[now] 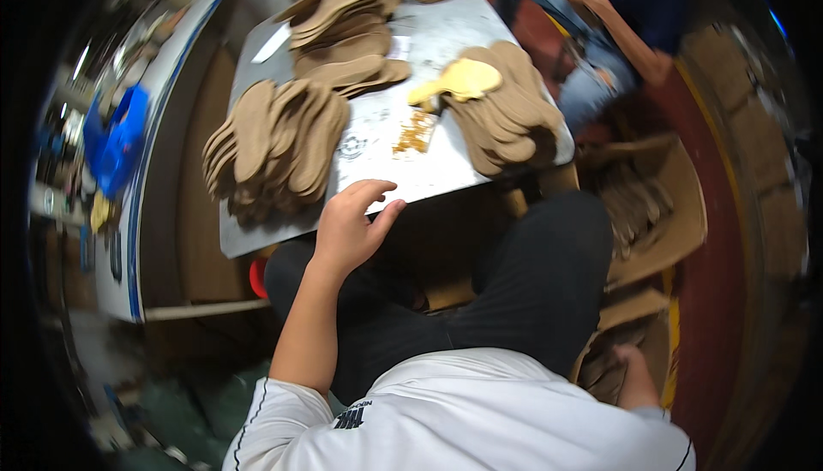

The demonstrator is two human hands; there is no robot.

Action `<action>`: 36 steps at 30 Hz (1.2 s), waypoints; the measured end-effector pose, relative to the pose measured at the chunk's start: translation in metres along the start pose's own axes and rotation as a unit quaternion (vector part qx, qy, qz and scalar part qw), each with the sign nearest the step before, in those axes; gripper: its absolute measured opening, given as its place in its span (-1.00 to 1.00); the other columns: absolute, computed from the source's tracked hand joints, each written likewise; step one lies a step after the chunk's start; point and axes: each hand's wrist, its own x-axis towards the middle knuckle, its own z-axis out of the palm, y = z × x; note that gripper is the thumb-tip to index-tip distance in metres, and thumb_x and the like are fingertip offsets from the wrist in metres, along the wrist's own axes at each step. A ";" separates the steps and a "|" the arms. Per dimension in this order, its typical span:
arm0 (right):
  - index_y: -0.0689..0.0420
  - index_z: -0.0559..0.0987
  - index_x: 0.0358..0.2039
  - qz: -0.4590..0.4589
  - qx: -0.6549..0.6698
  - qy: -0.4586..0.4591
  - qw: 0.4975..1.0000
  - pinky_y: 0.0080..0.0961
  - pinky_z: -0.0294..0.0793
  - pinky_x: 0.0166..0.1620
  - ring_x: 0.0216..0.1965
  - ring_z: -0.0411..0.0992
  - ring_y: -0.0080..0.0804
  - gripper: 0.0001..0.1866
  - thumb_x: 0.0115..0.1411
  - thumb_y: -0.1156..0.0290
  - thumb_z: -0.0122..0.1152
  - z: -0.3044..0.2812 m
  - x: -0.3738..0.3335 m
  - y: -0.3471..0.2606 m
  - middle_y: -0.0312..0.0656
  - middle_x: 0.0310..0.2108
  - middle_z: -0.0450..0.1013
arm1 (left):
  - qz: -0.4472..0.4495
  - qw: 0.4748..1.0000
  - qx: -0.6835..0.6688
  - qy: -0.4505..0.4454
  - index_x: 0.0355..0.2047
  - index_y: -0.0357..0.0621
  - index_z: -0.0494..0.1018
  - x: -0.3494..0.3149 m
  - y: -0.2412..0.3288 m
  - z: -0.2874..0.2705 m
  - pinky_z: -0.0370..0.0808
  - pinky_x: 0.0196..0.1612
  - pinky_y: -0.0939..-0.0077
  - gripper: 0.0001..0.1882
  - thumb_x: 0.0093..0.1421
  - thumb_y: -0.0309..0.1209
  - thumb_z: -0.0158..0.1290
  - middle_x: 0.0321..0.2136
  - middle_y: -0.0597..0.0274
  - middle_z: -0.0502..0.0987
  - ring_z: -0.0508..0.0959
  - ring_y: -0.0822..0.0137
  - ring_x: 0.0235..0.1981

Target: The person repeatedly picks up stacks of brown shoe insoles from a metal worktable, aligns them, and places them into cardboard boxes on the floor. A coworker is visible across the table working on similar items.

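Note:
My left hand (350, 224) hovers at the near edge of the white table (360, 162). Its fingers are bent but apart, with nothing in them. Close beyond it lies a fanned pile of brown insoles (274, 141). Down at my right side, my right hand (633, 364) reaches into a cardboard box (639, 306) holding dark brown pieces; its fingers are hidden there. On the table's right, more brown insoles (506, 120) carry a yellow, irregular piece (467, 79). A sheet dotted with small orange-yellow bits (413, 132) lies beside them.
Further stacks of insoles (347, 30) fill the table's far side. A second cardboard box (681, 188) with insoles stands right of my knee. Another person (617, 25) sits at the far right. On the left runs a bench (141, 205) with a blue bag (116, 141).

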 end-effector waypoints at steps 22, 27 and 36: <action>0.29 0.73 0.19 -0.693 -0.015 0.356 0.626 -0.19 0.72 -0.02 -0.16 0.76 -0.02 -0.56 0.40 0.31 0.53 -0.254 -0.462 -0.427 0.08 -0.17 0.77 | -0.349 0.854 0.384 0.031 0.16 -0.34 0.66 0.104 -0.069 -0.133 0.68 0.31 -0.03 -0.22 0.22 0.10 0.57 0.20 -0.22 0.65 0.62 -0.16 0.33; 0.27 0.68 0.26 -0.761 -0.107 0.224 0.599 -0.02 0.70 0.08 -0.02 0.70 0.18 -0.49 0.40 0.28 0.50 -0.199 -0.436 -0.484 0.14 -0.09 0.74 | -0.305 0.878 0.362 0.064 0.10 -0.34 0.63 0.100 -0.067 -0.141 0.64 0.35 -0.06 -0.43 0.19 -0.23 0.49 0.13 -0.32 0.64 0.62 -0.31 0.29; 0.28 0.68 0.28 -0.688 -0.158 0.209 0.676 -0.03 0.69 0.17 0.06 0.71 0.16 -0.48 0.45 0.21 0.45 -0.206 -0.394 -0.470 0.12 -0.02 0.75 | -0.290 0.914 0.285 0.011 -0.14 -0.48 0.76 0.160 -0.139 -0.246 0.68 0.15 -0.01 -0.61 0.14 -0.41 0.18 -0.11 -0.49 0.74 0.79 -0.29 -0.01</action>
